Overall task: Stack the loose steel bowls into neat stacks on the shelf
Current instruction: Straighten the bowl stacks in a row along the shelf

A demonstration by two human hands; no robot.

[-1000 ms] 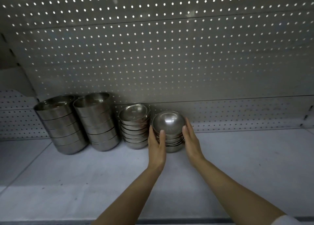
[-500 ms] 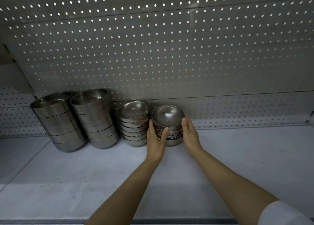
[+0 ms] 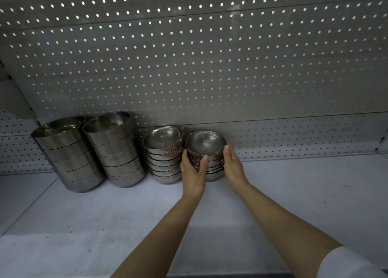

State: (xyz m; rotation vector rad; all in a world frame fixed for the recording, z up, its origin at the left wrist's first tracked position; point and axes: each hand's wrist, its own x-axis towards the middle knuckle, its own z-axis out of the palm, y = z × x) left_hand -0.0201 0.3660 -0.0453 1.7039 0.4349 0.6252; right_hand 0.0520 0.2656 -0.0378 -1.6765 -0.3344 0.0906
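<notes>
A stack of small steel bowls [image 3: 204, 146] stands at the back of the white shelf [image 3: 294, 193], against the pegboard. My left hand [image 3: 192, 170] holds its left side, fingers behind and thumb across the front. My right hand [image 3: 233, 164] lies flat against its right side, fingers straight. Touching it on the left is a second stack of small bowls [image 3: 164, 154]. Further left stand two taller stacks of large steel bowls [image 3: 114, 149] [image 3: 65, 154].
A perforated back panel [image 3: 189, 68] rises behind the stacks. The shelf's front edge [image 3: 231, 275] runs along the bottom of the view. Bare shelf surface stretches to the right of my hands and in front of the stacks.
The stack between my hands has slid back toward the pegboard and closer to the neighbouring small stack. Both arms have reached further in.
</notes>
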